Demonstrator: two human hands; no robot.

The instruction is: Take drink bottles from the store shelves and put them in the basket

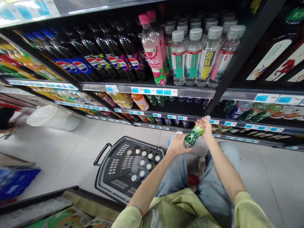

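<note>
My right hand (pixel 207 127) is closed around the top end of a green bottle (pixel 193 136) with a white cap, held tilted in front of the low shelves. My left hand (pixel 177 145) cups the bottle's lower end, fingers curled under it. A grey shopping basket (pixel 110 167) stands on the floor to the left of my knees, with several white-capped bottles (pixel 142 163) upright inside. I wear light blue jeans and a pale green shirt.
Dark shelving (pixel 152 90) with blue price tags holds cola bottles (pixel 104 60), pink strawberry drink bottles (pixel 153 49) and clear soda water bottles (pixel 197 53). Lower shelves carry orange and green drinks. A white bucket-like container (pixel 51 117) lies on the tiled floor at left.
</note>
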